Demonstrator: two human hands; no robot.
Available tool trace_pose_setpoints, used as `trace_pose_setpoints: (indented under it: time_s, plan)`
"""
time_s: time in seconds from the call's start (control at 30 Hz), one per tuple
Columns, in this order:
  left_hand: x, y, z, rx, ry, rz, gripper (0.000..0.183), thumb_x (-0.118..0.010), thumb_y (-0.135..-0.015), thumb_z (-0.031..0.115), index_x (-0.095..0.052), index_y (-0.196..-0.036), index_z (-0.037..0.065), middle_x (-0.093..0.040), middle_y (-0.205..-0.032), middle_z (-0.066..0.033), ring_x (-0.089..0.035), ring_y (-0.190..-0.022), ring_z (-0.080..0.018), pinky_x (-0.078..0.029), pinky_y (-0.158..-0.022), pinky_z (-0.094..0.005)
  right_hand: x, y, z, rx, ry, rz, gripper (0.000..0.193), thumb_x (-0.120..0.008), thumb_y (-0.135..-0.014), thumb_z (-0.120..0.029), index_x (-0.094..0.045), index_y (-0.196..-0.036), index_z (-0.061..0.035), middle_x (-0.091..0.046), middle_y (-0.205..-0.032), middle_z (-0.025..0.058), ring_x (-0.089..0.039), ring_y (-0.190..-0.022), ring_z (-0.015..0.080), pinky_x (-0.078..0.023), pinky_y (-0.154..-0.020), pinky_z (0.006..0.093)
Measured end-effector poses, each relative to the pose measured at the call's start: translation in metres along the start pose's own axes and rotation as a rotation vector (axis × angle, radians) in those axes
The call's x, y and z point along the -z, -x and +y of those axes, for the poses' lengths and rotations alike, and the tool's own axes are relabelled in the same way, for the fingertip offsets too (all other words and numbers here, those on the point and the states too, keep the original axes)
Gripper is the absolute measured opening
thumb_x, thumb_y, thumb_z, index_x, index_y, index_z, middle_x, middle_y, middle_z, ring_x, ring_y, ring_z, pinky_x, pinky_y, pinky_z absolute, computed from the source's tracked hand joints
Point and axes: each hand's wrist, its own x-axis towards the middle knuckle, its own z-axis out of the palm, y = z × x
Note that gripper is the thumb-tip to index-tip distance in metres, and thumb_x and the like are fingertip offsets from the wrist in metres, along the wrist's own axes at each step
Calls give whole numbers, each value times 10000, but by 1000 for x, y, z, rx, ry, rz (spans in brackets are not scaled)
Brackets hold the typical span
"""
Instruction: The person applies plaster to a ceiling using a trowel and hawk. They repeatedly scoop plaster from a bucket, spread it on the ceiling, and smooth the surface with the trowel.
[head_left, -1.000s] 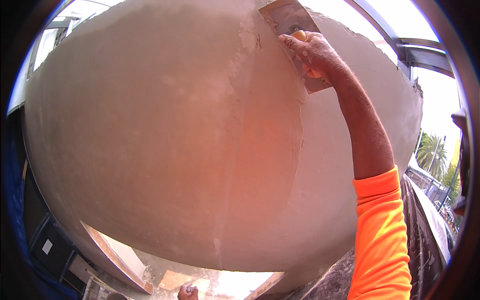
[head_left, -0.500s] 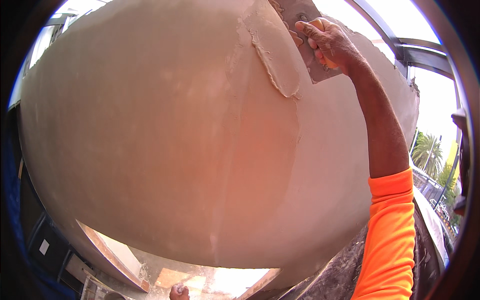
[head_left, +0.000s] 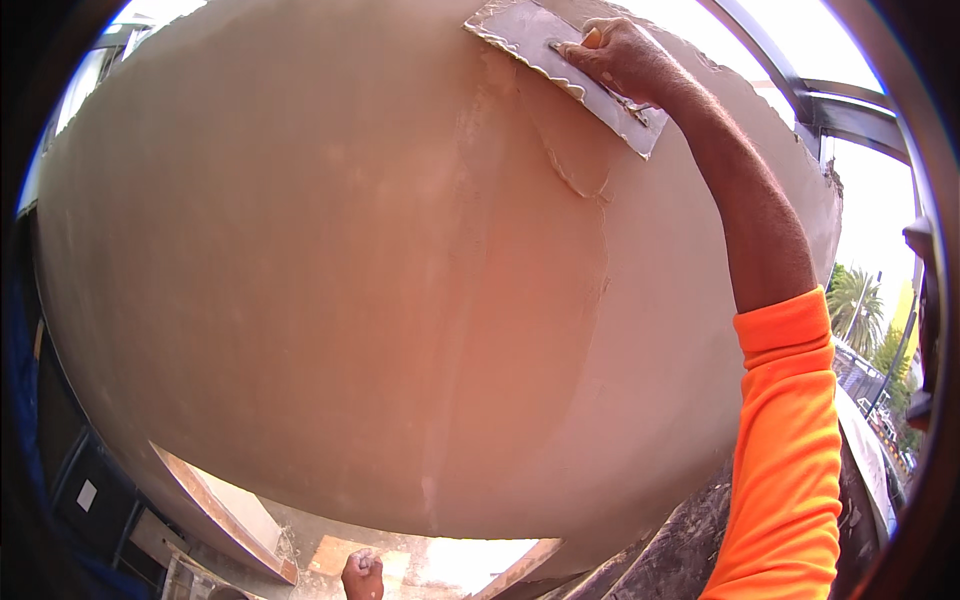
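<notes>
Head view: a broad plastered wall (head_left: 330, 300) fills the frame, bulging under the fisheye lens. High at upper right, a steel trowel (head_left: 560, 60) lies flat against it, long axis slanting down to the right. The right hand (head_left: 625, 60) grips its handle, arm raised. The left hand (head_left: 362, 575) hangs far below, closed in a fist, seemingly empty.

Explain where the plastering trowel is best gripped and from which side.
Grip the trowel by the handle on its back, coming from the open side facing away from the plastered wall. The flat blade lies against the wall, leaving only that raised handle free; the right hand wraps it there.
</notes>
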Motion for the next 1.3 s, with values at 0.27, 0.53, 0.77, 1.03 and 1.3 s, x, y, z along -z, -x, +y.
trace_pose_setpoints:
  time_s: [0.27, 0.53, 0.77, 1.03, 1.3]
  plan:
    - [-9, -4, 58, -78, -152, -18, 253, -699, -932, 38, -615, -1152, -53, -642, -909, -43, -590, -835, -98, -513, -778, -259, -62, 122, -72, 0, 64, -353, 297, -731, -887, -290, -654, -763, -31, -660, -609, 121, -631, -537, 228, -532, -560, 397]
    - [-14, -5, 57, -43, -72, -64, 309, -699, -947, 75, -597, -1209, -52, -666, -993, -77, -612, -900, -126, -521, -826, -280, -125, 262, -101, 52, 129, -606, 226, -665, -906, -265, -632, -974, -53, -699, -706, 171, -723, -680, 340, -581, -614, 465]
    - [3, 15, 28, 55, -105, -68, 321, -698, -958, 98, -605, -1226, -53, -684, -1118, -115, -637, -1009, -145, -526, -893, -303, -204, 394, -121, 176, 95, -703, 110, -591, -951, -141, -616, -955, -34, -724, -730, 150, -755, -659, 261, -587, -509, 406]
    - [29, 52, 25, 158, -169, -20, 337, -693, -964, 105, -611, -1251, -50, -658, -993, -74, -599, -887, -122, -517, -797, -271, -310, 571, -145, 213, 41, -674, 112, -601, -931, -195, -611, -948, -86, -705, -758, 108, -741, -677, 232, -582, -527, 384]
    - [65, 78, -11, 219, -275, 42, 341, -704, -949, 127, -624, -1225, -54, -676, -1005, -99, -620, -899, -151, -519, -828, -292, -332, 690, -164, 138, -118, -903, 227, -584, -932, -231, -629, -1091, -75, -723, -776, 96, -739, -662, 209, -562, -511, 410]
